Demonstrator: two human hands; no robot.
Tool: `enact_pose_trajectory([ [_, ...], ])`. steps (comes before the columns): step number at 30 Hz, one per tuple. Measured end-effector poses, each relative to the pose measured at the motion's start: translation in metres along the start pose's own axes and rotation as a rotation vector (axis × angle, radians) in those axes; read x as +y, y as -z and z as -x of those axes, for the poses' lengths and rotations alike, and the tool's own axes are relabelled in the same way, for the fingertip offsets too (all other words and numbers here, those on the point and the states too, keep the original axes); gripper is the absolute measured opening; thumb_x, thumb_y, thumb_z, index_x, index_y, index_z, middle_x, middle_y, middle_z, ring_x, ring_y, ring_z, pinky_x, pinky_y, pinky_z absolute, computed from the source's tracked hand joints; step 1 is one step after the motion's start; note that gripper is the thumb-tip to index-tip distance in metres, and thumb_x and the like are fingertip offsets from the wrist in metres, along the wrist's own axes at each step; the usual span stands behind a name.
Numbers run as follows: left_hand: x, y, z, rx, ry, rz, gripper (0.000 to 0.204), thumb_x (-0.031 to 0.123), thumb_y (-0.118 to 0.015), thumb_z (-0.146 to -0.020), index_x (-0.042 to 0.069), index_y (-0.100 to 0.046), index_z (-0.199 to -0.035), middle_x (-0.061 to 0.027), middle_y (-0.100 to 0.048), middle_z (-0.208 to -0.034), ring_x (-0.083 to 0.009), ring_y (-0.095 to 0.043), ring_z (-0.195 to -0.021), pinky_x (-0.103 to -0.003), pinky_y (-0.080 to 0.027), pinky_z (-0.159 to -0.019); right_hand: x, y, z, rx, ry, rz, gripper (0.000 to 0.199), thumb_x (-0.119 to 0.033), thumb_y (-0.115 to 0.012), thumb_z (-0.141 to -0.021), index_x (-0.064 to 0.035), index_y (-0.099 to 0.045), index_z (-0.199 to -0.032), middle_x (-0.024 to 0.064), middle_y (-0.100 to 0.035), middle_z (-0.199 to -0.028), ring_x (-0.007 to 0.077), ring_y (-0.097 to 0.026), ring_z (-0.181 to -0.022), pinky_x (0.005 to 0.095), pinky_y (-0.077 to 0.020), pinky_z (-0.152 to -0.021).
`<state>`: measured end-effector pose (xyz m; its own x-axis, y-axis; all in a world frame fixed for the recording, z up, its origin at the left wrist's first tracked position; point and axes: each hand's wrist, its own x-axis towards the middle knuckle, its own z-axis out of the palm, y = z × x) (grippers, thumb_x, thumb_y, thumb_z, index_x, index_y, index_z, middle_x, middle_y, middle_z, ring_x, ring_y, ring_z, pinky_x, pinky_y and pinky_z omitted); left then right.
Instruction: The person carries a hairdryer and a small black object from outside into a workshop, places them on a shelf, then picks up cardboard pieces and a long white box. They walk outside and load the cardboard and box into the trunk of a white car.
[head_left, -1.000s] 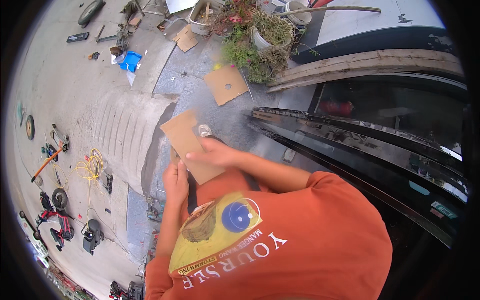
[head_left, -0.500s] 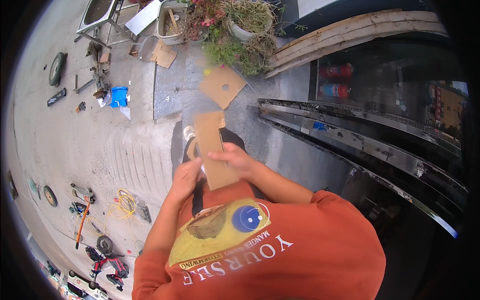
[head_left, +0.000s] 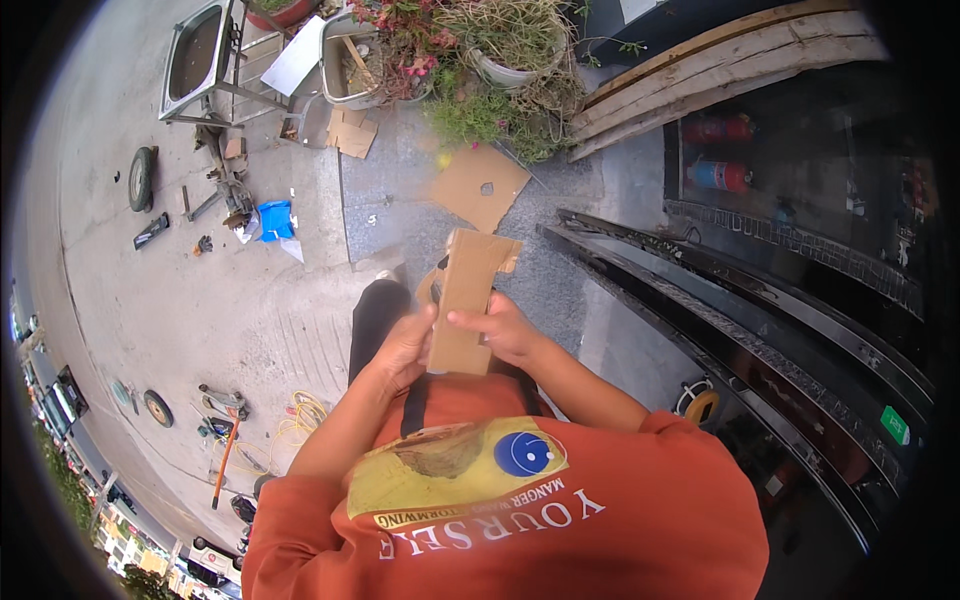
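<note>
A brown cardboard piece (head_left: 468,290) is held upright in front of my chest, its notched end pointing away from me. My left hand (head_left: 405,347) grips its near left edge. My right hand (head_left: 500,330) is closed on its near right edge, fingers over the face. Below both hands my orange shirt fills the lower part of the view. Another flat cardboard sheet (head_left: 480,185) with a small hole lies on the pavement just beyond.
Black stepped ledges (head_left: 720,310) run along the right. Potted plants (head_left: 500,60) and stacked wooden planks (head_left: 720,60) stand ahead. A metal sink frame (head_left: 205,60), a blue rag (head_left: 272,220), tyres, tools and a yellow cord (head_left: 300,415) lie on the concrete at left.
The view has swung forward and to the left across the ground. The cardboard piece has turned from lying flat and angled to standing more upright, still in both hands.
</note>
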<state>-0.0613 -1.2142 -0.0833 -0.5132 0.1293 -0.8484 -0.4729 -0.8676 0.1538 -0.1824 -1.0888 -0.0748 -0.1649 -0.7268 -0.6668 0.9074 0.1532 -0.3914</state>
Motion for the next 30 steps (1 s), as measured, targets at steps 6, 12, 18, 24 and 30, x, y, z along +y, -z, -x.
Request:
enact_pose_trajectory([
  [6, 0.034, 0.04, -0.061, 0.264, -0.089, -0.441, 0.046, 0.047, -0.058, -0.085, 0.009, -0.05, -0.059, 0.0047, -0.038, -0.051, -0.0071, -0.032, -0.043, -0.023, -0.024, -0.042, 0.004, 0.056, -0.064, 0.256, 0.175, -0.026, 0.024, -0.009, -0.063, -0.083, 0.0003, -0.057, -0.104, 0.0065, -0.062, -0.097, 0.0134, -0.06, -0.09, 0.0281, -0.0463, -0.082],
  [12, 0.051, 0.181, -0.151, 0.317, -0.172, -0.796, 0.049, 0.041, -0.053, -0.089, 0.006, -0.053, -0.055, 0.0025, -0.043, -0.05, -0.0068, -0.036, -0.045, -0.024, -0.028, -0.044, 0.011, 0.185, -0.147, 0.615, 0.439, -0.07, 0.025, -0.008, -0.062, -0.084, 0.0012, -0.056, -0.106, 0.0061, -0.062, -0.099, 0.0148, -0.06, -0.089, 0.0281, -0.0473, -0.079],
  [18, 0.075, 0.315, -0.204, 0.512, -0.187, -1.277, 0.053, 0.036, -0.051, -0.092, 0.003, -0.048, -0.051, 0.0006, -0.043, -0.047, -0.0078, -0.037, -0.045, -0.028, -0.031, -0.044, 0.111, 0.332, -0.251, 0.959, 0.35, -0.189, 0.025, -0.007, -0.067, -0.08, 0.0021, -0.06, -0.102, 0.0081, -0.064, -0.095, 0.0172, -0.062, -0.085, 0.0303, -0.0494, -0.075],
  [24, 0.067, 0.406, -0.21, 0.442, -0.202, -1.666, 0.04, 0.025, -0.053, -0.088, 0.003, -0.051, -0.056, -0.0158, -0.051, -0.056, -0.0341, -0.05, -0.05, -0.042, -0.037, -0.047, 0.196, 0.418, -0.362, 1.082, 0.081, -0.173, 0.026, -0.01, -0.071, -0.076, 0.0012, -0.062, -0.098, 0.0081, -0.065, -0.091, 0.0197, -0.063, -0.08, 0.0337, -0.0507, -0.071],
  [30, 0.074, 0.397, -0.228, 0.328, -0.424, -1.784, 0.037, 0.008, -0.058, -0.084, 0.001, -0.043, -0.05, -0.0128, -0.039, -0.048, -0.0284, -0.039, -0.042, -0.038, -0.029, -0.042, 0.256, 0.505, -0.431, 1.269, 0.097, -0.145, 0.025, -0.01, -0.074, -0.072, 0.0013, -0.065, -0.093, 0.0081, -0.066, -0.087, 0.0187, -0.063, -0.075, 0.0322, -0.0502, -0.067],
])
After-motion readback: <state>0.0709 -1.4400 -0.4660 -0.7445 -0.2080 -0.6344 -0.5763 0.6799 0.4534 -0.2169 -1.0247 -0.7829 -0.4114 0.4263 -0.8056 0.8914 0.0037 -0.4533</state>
